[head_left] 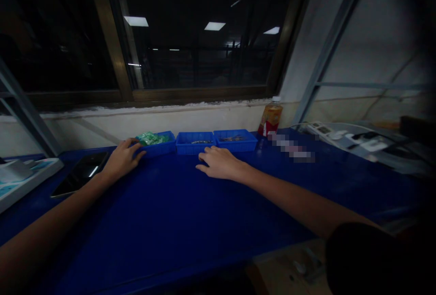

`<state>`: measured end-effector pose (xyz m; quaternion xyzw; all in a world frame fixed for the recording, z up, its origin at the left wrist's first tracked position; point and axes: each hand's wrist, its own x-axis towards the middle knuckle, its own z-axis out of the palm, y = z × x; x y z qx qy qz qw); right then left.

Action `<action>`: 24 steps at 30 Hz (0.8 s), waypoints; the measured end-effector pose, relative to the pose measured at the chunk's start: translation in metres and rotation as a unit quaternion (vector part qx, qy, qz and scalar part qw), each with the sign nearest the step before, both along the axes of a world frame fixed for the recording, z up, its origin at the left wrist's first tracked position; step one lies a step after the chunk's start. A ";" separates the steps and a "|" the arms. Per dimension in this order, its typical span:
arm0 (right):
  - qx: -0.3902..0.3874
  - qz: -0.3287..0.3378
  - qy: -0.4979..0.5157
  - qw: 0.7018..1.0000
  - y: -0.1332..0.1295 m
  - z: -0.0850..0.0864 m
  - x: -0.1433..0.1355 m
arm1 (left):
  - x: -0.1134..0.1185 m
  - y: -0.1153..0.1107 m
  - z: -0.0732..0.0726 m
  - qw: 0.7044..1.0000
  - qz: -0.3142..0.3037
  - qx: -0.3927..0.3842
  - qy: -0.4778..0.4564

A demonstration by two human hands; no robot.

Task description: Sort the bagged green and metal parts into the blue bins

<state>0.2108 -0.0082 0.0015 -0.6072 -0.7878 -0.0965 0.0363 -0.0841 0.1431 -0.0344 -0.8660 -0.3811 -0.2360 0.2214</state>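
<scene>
My left hand (123, 159) is at the left end of a blue bin (160, 149) filled with crinkled green plastic packets (151, 138). Its fingers are bent and spread near the rim, and I cannot make out anything between them. My right hand (220, 162) is just in front of the middle blue bin (186, 149), thumb apart from the curved fingers and nothing visible in its grasp. In that bin lie a few thin, shiny metal pieces (202, 142). A third blue bin (251, 144) on the right holds more slender metallic pieces (233, 138), too small to name.
The bins line the back of a blue-covered table (163, 222), below a dark window. A phone (80, 174) and a white power strip (30, 177) lie left. At the back right stands a drink bottle (271, 117); chargers and cables (354, 142) clutter the right side.
</scene>
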 end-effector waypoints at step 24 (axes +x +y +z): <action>0.082 0.216 0.200 0.952 -0.007 -0.030 -0.032 | 0.075 -0.094 0.006 0.948 -0.206 -0.241 -0.017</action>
